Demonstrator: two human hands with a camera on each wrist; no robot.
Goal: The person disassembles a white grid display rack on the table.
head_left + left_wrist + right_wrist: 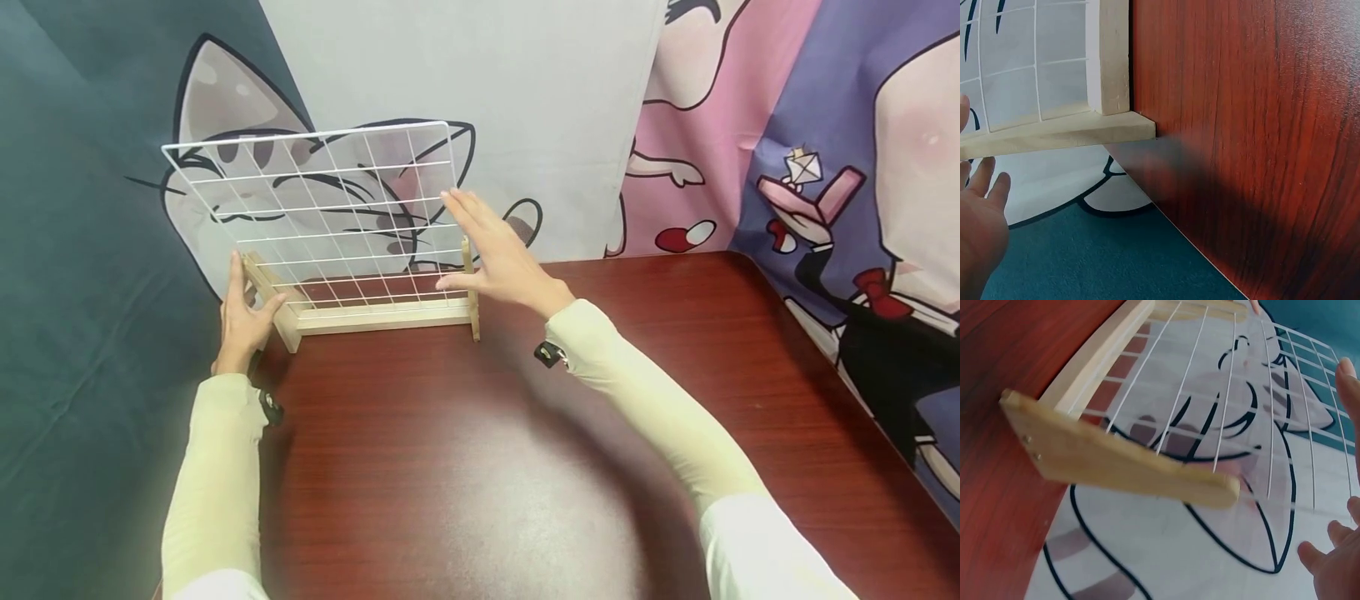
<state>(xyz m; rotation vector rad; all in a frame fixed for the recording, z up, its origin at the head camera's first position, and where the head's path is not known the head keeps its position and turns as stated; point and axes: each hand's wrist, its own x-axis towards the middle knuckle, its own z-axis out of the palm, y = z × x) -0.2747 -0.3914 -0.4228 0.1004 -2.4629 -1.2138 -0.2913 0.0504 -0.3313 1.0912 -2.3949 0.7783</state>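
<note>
A white wire grid panel (345, 200) leans back in a pale wooden stand (382, 315) at the table's far left. My left hand (243, 321) is at the stand's left side piece (1085, 131), its fingers extended along the outer face and its thumb on the inner side. In the left wrist view, part of that hand is cut off by the frame edge. My right hand (506, 262) is by the grid's right edge, fingers straight and thumb spread apart. Below those fingers is the right side piece (1122, 453), with two small screw heads on its face.
The stand rests on a dark red wooden table (420, 433), near its back edge. Printed cloth with cartoon figures (570, 125) hangs behind and to the right. A dark green part of the cloth (82, 292) borders the left side, close to my left arm.
</note>
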